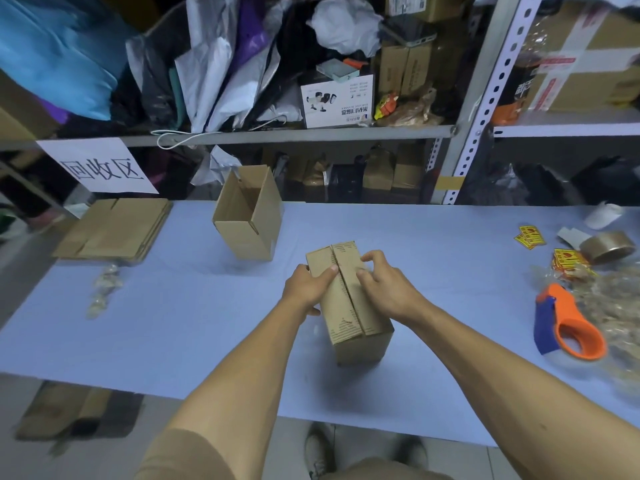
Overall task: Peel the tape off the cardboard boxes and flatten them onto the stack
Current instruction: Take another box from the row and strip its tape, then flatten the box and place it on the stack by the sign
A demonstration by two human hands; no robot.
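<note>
Head view: your blue table [173, 323] fills the middle of the frame, with cluttered metal shelving [277, 135] across the top. At the left edge of the table lies the stack of flattened cardboard [114, 228], under a white paper sign [98, 166] hanging from the shelf. Just right of the stack, upper centre, an open box [247, 213] stands tilted, mouth toward you. Dead centre is the closed box [349, 303] you're working on, flaps up, the seam between them running toward you. Your left hand [306, 287] grips its left side, thumb lying across the top flap by the seam. Your right hand [384, 284] sits on the right flap, fingers curled and pressing at the seam; whether they pinch tape, I cannot tell. On the right, an orange and blue tape dispenser [568, 323] lies beside a heap of crumpled clear tape [616, 306]. Further up sits a brown tape roll [607, 247], with yellow stickers [530, 236] to its left. Left of centre, a small wad of peeled tape [104, 289].
</note>
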